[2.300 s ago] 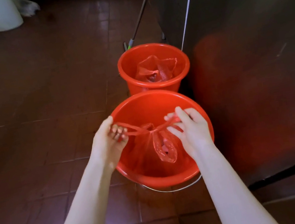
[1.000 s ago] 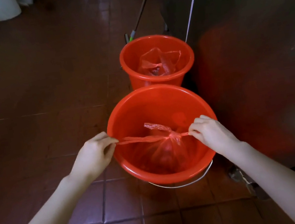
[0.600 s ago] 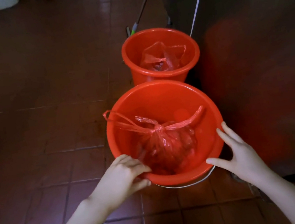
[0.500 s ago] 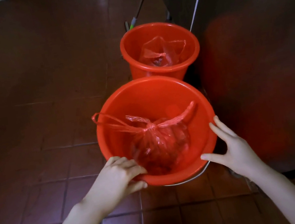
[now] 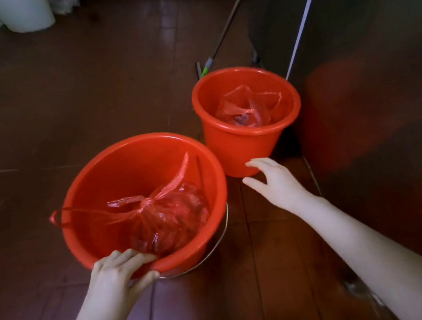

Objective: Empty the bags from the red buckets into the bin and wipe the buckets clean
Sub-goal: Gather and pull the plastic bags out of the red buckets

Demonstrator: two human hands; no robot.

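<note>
Two red buckets stand on the brown tiled floor. The near red bucket [image 5: 133,167] holds a knotted red plastic bag [image 5: 166,217], one bag handle hanging over its left rim. My left hand [image 5: 117,276] grips this bucket's near rim, fingers inside and thumb outside. The far red bucket [image 5: 247,148] stands to the right and holds an untied red bag [image 5: 248,108]. My right hand [image 5: 274,180] hovers with spread fingers between the two buckets, close to the far bucket's base and holding nothing.
A dark metal cabinet wall [image 5: 374,76] rises at the right, close to the far bucket. A mop handle [image 5: 230,17] leans behind that bucket. A white cylindrical bin [image 5: 23,12] stands at the top left. A wire bail [image 5: 213,246] hangs below the near bucket.
Both hands let go of the tied bag handles and the bag dropped into the near bucket. My left hand took the rim; the bucket shifted left, away from the far bucket.
</note>
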